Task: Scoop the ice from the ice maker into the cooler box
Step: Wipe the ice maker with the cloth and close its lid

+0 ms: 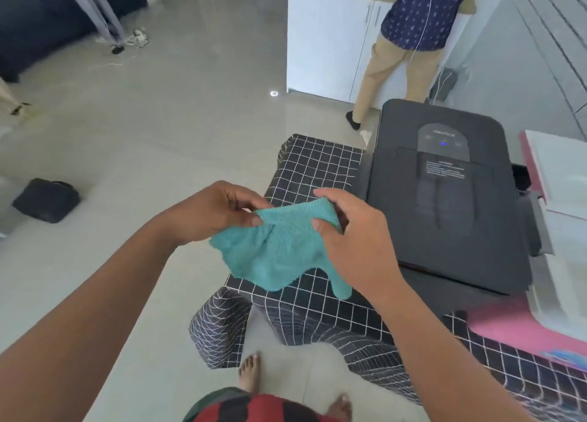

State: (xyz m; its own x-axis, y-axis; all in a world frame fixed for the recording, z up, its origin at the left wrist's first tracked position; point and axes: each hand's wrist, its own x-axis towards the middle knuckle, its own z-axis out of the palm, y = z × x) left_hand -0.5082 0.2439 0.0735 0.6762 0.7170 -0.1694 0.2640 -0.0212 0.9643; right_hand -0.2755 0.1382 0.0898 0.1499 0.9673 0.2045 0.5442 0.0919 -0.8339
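Note:
A dark grey ice maker [444, 199] stands on the table with its lid down and a small blue light on its panel. To its right sits a pink and white cooler box [559, 231], partly cut off by the frame edge. In front of the ice maker my left hand [216, 212] and my right hand [352, 240] both pinch a teal cloth [279, 250] by its upper edge. The cloth hangs loose over the table's near left corner. No ice or scoop is in view.
A black tablecloth with a white grid [317, 173] covers the table. Another person [409, 34] stands at a white cabinet [327, 40] behind it. A black bag [46, 200] lies on the tiled floor at left. My bare feet show below.

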